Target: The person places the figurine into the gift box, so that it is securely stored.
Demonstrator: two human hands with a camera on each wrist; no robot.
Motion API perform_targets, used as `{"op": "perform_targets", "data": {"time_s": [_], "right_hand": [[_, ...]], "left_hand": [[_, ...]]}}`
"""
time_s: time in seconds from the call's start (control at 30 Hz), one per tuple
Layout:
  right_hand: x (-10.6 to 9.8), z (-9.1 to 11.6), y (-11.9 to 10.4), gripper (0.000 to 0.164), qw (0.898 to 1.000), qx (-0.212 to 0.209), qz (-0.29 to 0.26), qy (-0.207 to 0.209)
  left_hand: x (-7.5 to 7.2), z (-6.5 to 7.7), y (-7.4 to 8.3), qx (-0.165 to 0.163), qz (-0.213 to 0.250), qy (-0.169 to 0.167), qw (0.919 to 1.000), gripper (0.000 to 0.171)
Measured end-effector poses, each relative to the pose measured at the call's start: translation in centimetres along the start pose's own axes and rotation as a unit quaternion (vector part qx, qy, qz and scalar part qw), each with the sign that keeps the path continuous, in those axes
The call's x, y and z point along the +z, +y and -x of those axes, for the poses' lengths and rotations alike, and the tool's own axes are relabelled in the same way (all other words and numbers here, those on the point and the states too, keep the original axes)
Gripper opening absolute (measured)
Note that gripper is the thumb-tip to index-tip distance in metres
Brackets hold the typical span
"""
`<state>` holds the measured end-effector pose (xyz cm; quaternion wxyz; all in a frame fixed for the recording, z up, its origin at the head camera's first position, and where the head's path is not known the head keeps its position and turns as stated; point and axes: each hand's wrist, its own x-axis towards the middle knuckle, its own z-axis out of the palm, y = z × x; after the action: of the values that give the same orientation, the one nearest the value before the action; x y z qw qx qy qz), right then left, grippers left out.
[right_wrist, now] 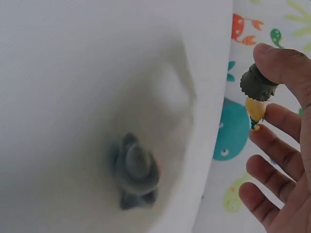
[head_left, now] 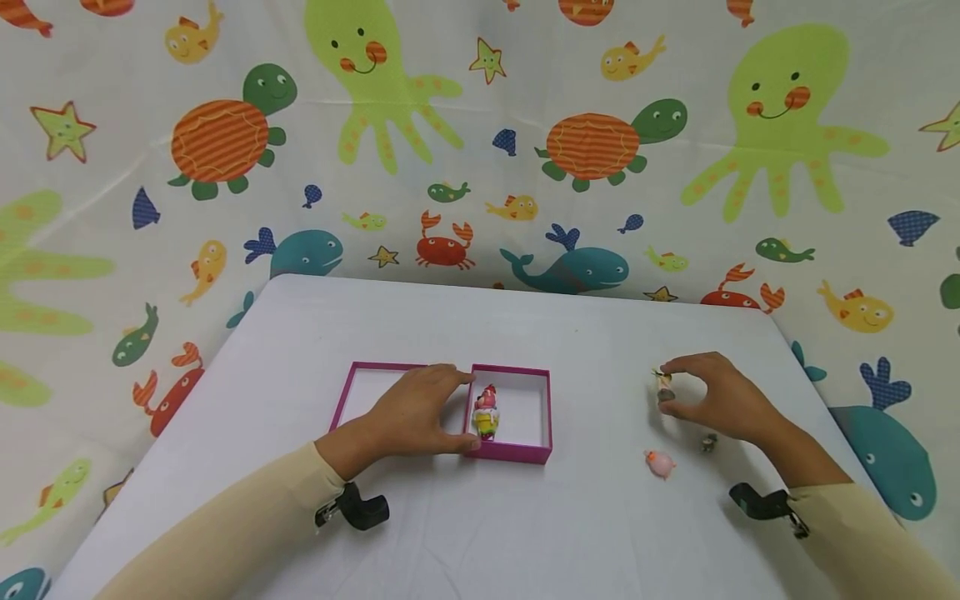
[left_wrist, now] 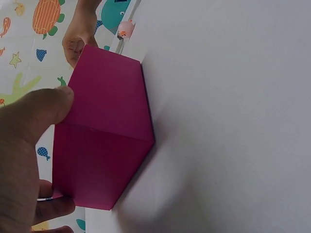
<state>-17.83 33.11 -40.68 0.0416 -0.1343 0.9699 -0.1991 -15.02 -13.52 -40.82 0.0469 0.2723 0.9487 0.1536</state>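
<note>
My left hand [head_left: 416, 408] grips a magenta box [head_left: 513, 452] with a white inside, thumb at its near wall and fingers at the far one. Inside the box, along its left side, lies a figurine [head_left: 486, 414] in red, white and yellow. In the left wrist view the thumb presses the edge of the box's magenta wall [left_wrist: 107, 97]. Over the table at the right, my right hand [head_left: 723, 400] pinches a small figurine [head_left: 664, 386] between thumb and fingertips. The right wrist view shows its dark grey-green base [right_wrist: 257, 86] under the thumb and a yellowish body below.
Near the right hand, a round pink toy [head_left: 660, 464] and a small grey animal toy [head_left: 708, 442] rest on the white table [head_left: 480, 525]. A second magenta-edged tray [head_left: 347, 398] sits left of the box, partly hidden by the left hand. Behind hangs a sea-animal curtain [head_left: 465, 117].
</note>
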Motion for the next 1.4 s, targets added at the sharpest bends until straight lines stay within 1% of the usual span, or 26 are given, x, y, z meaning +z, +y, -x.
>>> {"op": "perform_targets", "data": {"time_s": [0.27,0.53,1.03,1.4], "right_hand": [[-0.4,-0.7,-1.8,0.065,0.999,-0.04,-0.004,0.019],[-0.7,-1.3,-3.7,0.067,0.999,-0.041,-0.002,0.029],[0.3,-2.1,-7.0,0.064,0.998,-0.053,-0.007,0.044],[1.6,-2.7,-9.4,0.063,0.993,-0.097,-0.01,0.061]], "left_hand": [[0.1,0.0,0.1,-0.002,-0.001,0.001,1.0,0.093],[0.0,0.1,0.4,-0.006,-0.004,0.001,1.0,0.093],[0.1,0.2,0.5,-0.013,0.003,0.002,0.9999,0.093],[0.0,0.1,0.5,-0.012,-0.002,0.007,0.9999,0.09]]}}
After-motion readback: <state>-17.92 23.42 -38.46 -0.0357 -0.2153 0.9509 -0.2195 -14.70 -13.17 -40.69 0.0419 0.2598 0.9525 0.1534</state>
